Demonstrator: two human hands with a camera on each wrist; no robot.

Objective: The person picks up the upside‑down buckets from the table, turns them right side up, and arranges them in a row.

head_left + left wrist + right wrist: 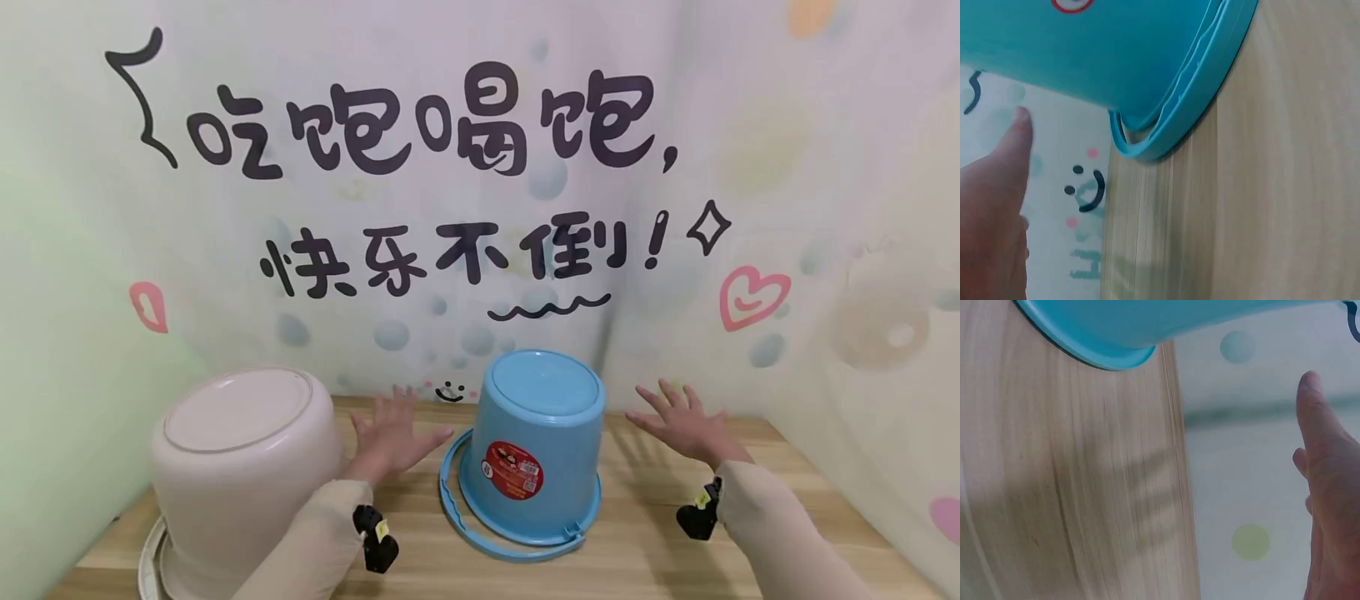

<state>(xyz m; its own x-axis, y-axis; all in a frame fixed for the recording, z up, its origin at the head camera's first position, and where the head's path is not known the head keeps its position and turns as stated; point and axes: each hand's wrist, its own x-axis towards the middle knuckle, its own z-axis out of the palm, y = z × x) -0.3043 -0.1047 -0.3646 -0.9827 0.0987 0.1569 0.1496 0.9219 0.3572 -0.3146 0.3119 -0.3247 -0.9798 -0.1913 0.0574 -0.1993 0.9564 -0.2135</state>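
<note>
A blue bucket stands upside down on the wooden table, a round red label on its side and its handle lying around the rim. My left hand is to its left, fingers spread and thumb out, between it and a larger pale pink bucket, also upside down. On the other side my right hand is held with straight, spread fingers, apart from the blue bucket. In the left wrist view the blue bucket fills the top; in the right wrist view its rim shows at upper left. Neither hand holds anything.
The wooden table runs back to a printed wall cloth with dark lettering and coloured dots. Walls flank both sides. Each wrist carries a small black camera, such as the right one. The pale bucket's handle lies at the left front.
</note>
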